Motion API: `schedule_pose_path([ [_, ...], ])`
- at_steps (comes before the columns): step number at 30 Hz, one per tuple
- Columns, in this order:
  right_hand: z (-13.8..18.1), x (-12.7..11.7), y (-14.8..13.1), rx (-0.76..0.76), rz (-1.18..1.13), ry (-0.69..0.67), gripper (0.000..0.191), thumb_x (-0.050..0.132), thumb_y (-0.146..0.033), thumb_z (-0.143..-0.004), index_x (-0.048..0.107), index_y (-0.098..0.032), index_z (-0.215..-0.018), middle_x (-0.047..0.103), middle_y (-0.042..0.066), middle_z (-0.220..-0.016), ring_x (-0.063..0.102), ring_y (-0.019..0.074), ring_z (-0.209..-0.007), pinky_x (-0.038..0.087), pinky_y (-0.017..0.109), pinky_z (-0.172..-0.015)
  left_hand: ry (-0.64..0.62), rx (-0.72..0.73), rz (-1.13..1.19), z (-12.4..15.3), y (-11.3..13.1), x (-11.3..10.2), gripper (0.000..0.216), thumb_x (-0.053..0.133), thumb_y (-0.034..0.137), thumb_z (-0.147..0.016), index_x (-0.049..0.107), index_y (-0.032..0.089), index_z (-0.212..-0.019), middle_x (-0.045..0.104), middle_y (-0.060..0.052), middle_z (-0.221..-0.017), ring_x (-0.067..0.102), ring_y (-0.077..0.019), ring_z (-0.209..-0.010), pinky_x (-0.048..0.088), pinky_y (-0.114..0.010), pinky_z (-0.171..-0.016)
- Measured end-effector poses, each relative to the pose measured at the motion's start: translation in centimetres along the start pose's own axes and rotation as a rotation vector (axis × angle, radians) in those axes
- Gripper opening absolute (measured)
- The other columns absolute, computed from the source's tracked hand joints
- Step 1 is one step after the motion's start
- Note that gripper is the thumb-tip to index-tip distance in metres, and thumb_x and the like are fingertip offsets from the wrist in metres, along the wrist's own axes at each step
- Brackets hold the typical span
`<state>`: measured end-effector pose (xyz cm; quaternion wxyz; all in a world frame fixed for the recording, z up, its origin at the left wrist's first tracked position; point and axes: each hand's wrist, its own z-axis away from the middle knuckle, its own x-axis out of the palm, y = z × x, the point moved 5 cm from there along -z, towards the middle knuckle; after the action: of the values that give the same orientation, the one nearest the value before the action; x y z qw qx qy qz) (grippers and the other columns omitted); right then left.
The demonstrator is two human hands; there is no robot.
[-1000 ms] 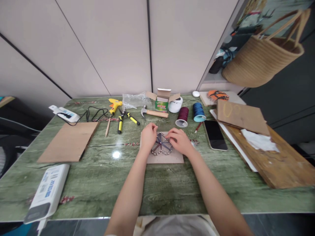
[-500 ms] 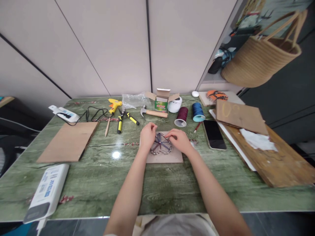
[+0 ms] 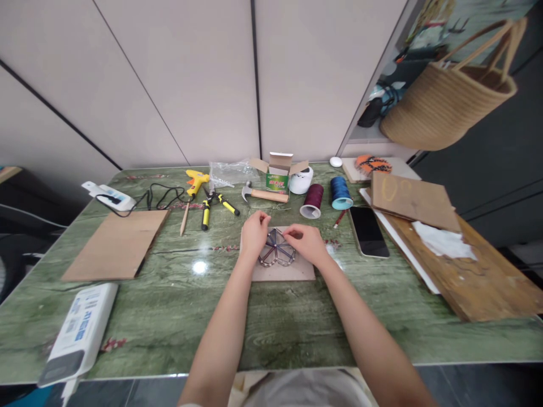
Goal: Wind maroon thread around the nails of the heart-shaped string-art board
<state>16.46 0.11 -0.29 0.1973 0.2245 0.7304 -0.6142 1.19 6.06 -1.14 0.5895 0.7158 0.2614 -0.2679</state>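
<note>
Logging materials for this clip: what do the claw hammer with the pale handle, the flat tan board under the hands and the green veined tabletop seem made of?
The claw hammer: grey metal head, probably steel, on a smooth pale wooden handle. The flat tan board: matte, unfinished, cardboard or fibreboard. The green veined tabletop: glossy with sharp glare, polished stone or laminate, cannot tell which.

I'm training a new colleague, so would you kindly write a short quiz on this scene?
1. Multiple choice: which spool stands nearer the phone? A the maroon spool, B the blue spool.
2. True or false: the hammer lies farther from the person than the string-art heart.
3. Which hand is nearer the glue gun?

Key: 1 B; 2 true; 3 the left hand.
</note>
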Motion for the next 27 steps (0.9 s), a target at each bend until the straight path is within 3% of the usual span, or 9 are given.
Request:
schedule_pose_path([
  [5,-0.1,0.1,0.3,0.072,-0.026,0.017,0.013,0.057,-0.022,-0.074,0.069,-0.021,-0.076,0.071,0.000,-0.073,0.065,0.0160,-0.068,0.048,0.027,-0.067,0.000,0.002,-0.004,-0.1,0.0,0.0,0.013,0.050,0.027,-0.085,0.060,0.020,-0.082,0.067,-0.003,-0.082,0.060,-0.0160,-0.077,0.041,-0.025,-0.071],
  [12,-0.1,0.4,0.6,0.050,-0.022,0.033,0.013,0.056,-0.023,-0.076,0.068,-0.021,-0.079,0.072,0.001,-0.076,0.066,0.0158,-0.070,0.047,0.027,-0.068,0.010,0.011,0.002,-0.1,0.0,-0.2,0.012,0.050,0.026,-0.084,0.059,0.019,-0.080,0.067,-0.002,-0.081,0.060,-0.0162,-0.076,0.040,-0.025,-0.070],
  [22,-0.3,-0.9,1.2,0.074,0.013,0.122,0.017,0.052,-0.025,-0.080,0.067,-0.023,-0.086,0.070,0.000,-0.071,0.064,0.0164,-0.068,0.046,0.030,-0.069,-0.072,0.032,0.273,-0.2,0.4,-0.7,0.012,0.047,0.025,-0.084,0.052,0.018,-0.076,0.065,0.000,-0.081,0.059,-0.0116,-0.077,0.043,-0.021,-0.075],
  [27,-0.2,-1.0,0.6,0.002,0.018,0.121,0.017,0.052,-0.023,-0.079,0.067,-0.022,-0.086,0.070,0.000,-0.076,0.062,0.0158,-0.070,0.046,0.029,-0.070,-0.116,0.007,0.332,-0.1,0.6,-0.4,0.009,0.044,0.025,-0.085,0.047,0.019,-0.078,0.066,0.001,-0.084,0.056,-0.0091,-0.066,0.043,-0.020,-0.069],
])
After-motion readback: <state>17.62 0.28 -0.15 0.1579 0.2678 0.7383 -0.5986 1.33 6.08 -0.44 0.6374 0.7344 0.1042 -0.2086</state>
